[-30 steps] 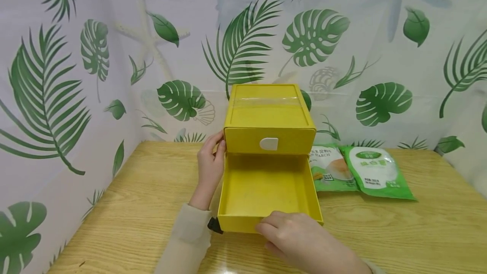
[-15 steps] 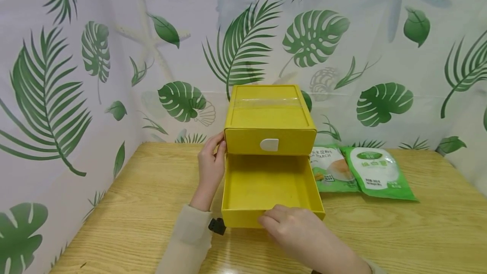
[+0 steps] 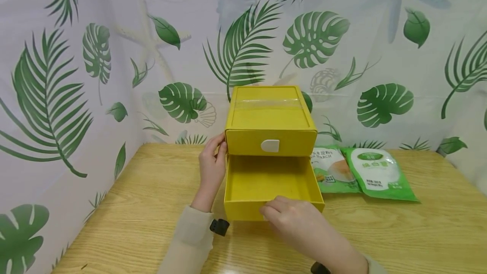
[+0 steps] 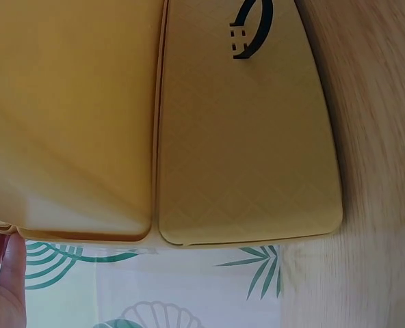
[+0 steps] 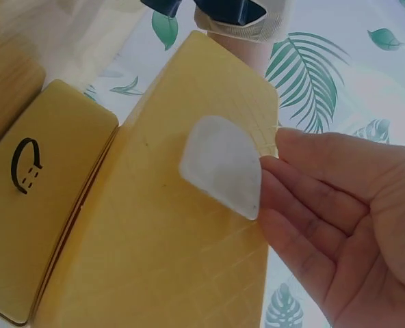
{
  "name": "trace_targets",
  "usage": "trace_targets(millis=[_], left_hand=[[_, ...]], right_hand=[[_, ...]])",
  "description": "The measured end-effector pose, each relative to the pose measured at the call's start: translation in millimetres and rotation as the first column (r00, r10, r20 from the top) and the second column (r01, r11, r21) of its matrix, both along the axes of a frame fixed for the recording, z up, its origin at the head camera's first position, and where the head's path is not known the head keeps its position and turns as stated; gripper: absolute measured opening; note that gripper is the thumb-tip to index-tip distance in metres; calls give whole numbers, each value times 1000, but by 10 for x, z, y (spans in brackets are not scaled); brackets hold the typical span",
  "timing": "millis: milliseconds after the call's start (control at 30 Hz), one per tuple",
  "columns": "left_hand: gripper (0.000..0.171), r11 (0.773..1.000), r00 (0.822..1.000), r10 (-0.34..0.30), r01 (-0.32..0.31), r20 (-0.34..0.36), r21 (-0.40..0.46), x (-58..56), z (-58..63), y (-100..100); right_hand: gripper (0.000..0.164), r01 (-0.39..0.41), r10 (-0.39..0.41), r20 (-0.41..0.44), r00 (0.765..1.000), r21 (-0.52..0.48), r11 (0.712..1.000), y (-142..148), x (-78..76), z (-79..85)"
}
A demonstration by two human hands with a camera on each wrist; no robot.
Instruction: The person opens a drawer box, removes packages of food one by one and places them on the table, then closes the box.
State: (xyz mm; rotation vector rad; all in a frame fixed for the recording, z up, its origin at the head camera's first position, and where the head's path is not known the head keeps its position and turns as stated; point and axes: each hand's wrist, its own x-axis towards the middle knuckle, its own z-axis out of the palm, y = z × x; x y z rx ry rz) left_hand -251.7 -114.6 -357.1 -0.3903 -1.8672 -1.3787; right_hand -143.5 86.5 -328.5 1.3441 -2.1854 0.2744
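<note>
Worktop point(image 3: 163, 181), near back edge: left hand point(image 3: 211, 162), fingers extended, braces yellow two-drawer cabinet point(image 3: 272, 115); right hand point(image 3: 294, 220) grips lower drawer point(image 3: 243, 211), best slid level.

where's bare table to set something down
Bare table: left of the left sleeve; right of the right hand, in front of the green bags. Crowded: between bags and yellow box; where that hand grips the drawer.

sleeved left arm point(image 3: 187, 237) reaches forward from lower left. left hand point(image 3: 212, 162) out farther from the body, fingers pointing forward, thumb off the forefinger. right forearm point(image 3: 330, 243) slants in from lower right, bare at the wrist. right hand point(image 3: 294, 218) knuckles up, fingers bent, thumb near fingertips.
</note>
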Motion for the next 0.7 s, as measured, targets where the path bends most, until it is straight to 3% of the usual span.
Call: trace_targets(millis=[367,633,700], left_hand=[[22,1000,1000,-16,15,18,12,7,10,3],[21,1000,999,-3,2,53,7,209,228,73],[21,1000,998,-3,2,57,8,189,208,68]], right_hand=[[17,27,-26,61,998,-11,1000,-10,-102,-8],[18,66,-67,100,993,9,998,-22,-147,1],[19,77,-79,105,991,16,997,-25,-157,7]])
